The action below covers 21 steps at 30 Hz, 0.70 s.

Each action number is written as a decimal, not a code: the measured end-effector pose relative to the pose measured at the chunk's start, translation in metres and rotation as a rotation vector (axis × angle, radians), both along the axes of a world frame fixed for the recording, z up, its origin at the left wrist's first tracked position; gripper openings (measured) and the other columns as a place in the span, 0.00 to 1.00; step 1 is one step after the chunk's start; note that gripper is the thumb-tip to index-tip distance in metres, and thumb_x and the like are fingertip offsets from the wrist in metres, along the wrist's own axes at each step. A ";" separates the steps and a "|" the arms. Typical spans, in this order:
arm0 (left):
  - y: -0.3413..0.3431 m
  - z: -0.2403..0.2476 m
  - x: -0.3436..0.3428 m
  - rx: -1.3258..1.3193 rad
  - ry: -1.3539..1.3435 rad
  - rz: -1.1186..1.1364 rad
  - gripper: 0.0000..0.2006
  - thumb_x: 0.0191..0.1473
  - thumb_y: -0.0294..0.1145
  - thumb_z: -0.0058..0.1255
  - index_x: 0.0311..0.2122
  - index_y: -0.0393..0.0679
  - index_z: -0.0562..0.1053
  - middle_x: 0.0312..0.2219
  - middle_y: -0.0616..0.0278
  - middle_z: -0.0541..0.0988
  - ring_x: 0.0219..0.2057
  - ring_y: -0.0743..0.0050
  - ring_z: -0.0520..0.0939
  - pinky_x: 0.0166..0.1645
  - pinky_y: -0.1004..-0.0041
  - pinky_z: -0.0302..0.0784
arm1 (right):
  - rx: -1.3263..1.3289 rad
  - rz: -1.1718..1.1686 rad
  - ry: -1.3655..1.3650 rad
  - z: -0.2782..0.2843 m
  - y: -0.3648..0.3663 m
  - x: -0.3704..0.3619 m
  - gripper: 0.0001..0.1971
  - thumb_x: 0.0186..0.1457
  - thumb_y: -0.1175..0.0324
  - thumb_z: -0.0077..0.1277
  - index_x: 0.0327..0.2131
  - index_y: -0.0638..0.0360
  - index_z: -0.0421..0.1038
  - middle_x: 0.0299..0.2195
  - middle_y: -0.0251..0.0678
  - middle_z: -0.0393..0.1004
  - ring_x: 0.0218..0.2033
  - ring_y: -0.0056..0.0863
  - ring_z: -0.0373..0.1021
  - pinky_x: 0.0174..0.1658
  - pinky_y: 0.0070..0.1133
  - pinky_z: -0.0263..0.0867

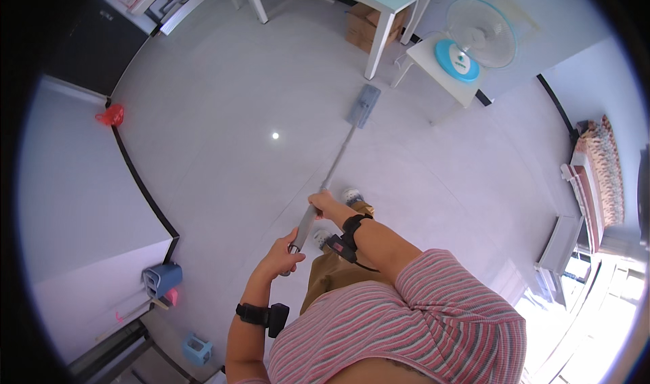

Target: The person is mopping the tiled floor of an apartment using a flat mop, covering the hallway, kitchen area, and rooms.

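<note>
A flat mop (340, 155) with a long grey handle slants away from me across the floor. Its rectangular grey-blue head (366, 105) lies on the floor ahead, near the leg of a white table. My left hand (282, 254) is closed round the top end of the handle. Lower down the shaft, my right hand (323, 205) grips it too. Both forearms wear black straps with small black devices. My shoes show below the right hand, one on each side of it.
A fan with a blue base (458, 60) stands on a white stool (440, 79) by the wall. Cardboard boxes (369, 29) sit under the table (381, 39). At left are a red bag (112, 115), a blue bin (162, 280) and a small blue stool (197, 348).
</note>
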<state>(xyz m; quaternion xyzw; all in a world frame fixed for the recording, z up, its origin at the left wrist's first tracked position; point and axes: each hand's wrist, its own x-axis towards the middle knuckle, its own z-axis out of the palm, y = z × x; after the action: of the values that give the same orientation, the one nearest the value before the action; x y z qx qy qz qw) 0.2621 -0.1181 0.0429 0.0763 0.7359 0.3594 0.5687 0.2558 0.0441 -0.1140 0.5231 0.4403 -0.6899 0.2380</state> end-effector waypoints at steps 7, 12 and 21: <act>0.014 -0.006 -0.004 0.016 0.014 -0.104 0.35 0.36 0.22 0.47 0.53 0.42 0.50 0.13 0.66 0.64 0.10 0.81 0.66 0.13 0.80 0.58 | 0.110 -0.158 0.099 -0.004 0.018 0.021 0.11 0.35 0.74 0.45 0.26 0.70 0.59 0.16 0.42 0.63 0.12 0.33 0.63 0.08 0.26 0.59; 0.016 -0.016 -0.008 0.085 0.019 -0.138 0.34 0.36 0.23 0.48 0.52 0.42 0.50 0.13 0.64 0.64 0.09 0.81 0.65 0.12 0.80 0.58 | 0.052 -0.085 0.125 -0.018 0.029 0.017 0.10 0.37 0.72 0.45 0.25 0.69 0.62 0.18 0.44 0.64 0.14 0.34 0.64 0.09 0.28 0.61; 0.054 -0.005 -0.041 0.025 0.006 -0.103 0.35 0.33 0.23 0.46 0.52 0.43 0.51 0.14 0.61 0.66 0.09 0.78 0.66 0.13 0.77 0.58 | 0.003 -0.016 0.116 -0.012 0.078 -0.010 0.06 0.39 0.71 0.45 0.18 0.60 0.59 0.13 0.36 0.60 0.10 0.26 0.60 0.08 0.22 0.56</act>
<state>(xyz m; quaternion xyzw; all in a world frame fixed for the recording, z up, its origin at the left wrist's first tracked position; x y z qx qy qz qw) 0.2214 -0.0643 0.0380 0.1220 0.7282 0.3386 0.5832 0.2456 0.1218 -0.1262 0.4860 0.4502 -0.7203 0.2055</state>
